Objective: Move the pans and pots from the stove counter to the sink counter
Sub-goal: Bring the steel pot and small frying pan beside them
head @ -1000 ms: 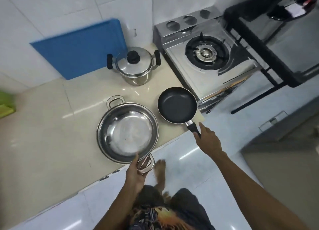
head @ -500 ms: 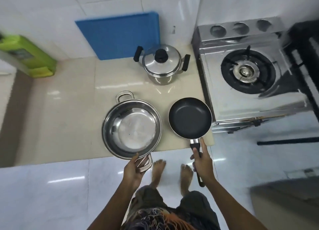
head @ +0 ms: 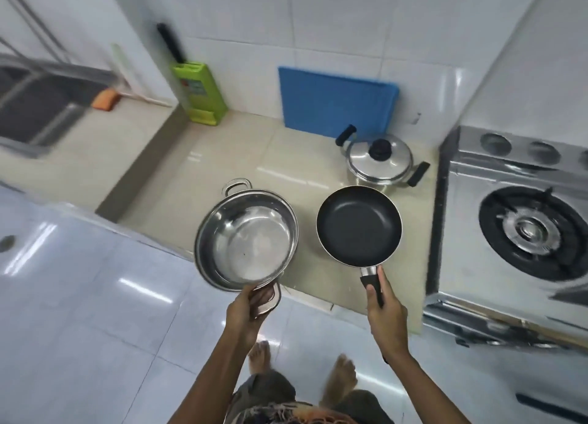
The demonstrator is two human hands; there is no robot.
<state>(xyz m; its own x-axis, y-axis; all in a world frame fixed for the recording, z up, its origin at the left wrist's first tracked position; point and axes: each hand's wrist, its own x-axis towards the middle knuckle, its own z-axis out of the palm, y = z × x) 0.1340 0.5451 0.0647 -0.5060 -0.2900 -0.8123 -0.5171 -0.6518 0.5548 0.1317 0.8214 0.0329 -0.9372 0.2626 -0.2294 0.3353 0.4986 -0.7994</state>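
Note:
A wide steel pot [head: 246, 237] hangs tilted over the counter's front edge, held by its near loop handle in my left hand [head: 246, 309]. My right hand [head: 386, 312] grips the black handle of a dark non-stick frying pan [head: 359, 225], which is raised above the beige counter [head: 222, 159]. A smaller lidded steel pot [head: 378, 159] with black side handles stands at the back, next to the stove. The sink [head: 35, 105] lies at the far left.
A gas stove [head: 521, 232] fills the right side. A blue cutting board [head: 337, 100] leans on the tiled wall. A green knife block [head: 200, 94] and an orange sponge [head: 105, 100] sit toward the sink. My bare feet [head: 302, 369] stand on glossy floor tiles.
Both hands have lifted their pans off the counter; the steel pot now tilts past the edge. The view has swung left, bringing the sink into sight.

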